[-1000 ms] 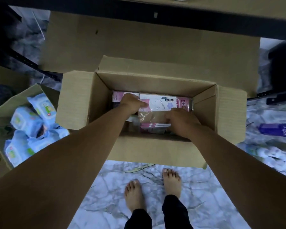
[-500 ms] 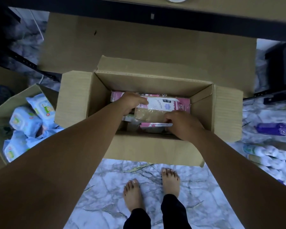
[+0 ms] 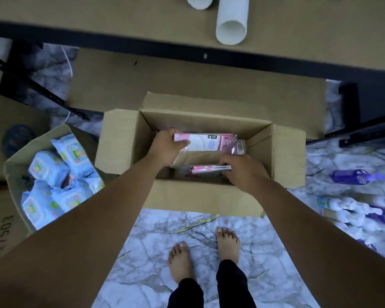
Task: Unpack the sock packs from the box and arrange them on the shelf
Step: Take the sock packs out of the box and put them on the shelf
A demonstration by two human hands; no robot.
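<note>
Two glossy flat sock packs [image 3: 207,144] | left grip [image 3: 165,148], right grip [image 3: 242,172] holding | corrugated box [image 3: 205,196]

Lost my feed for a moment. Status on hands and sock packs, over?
Left hand grips top pack in box. Right hand grips lower pack. Nothing in the way.

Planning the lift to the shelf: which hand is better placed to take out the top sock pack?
Left, likely. The left hand grips the top sock pack by its end inside the box; the right hand holds a lower pack nearer the front wall.
</note>
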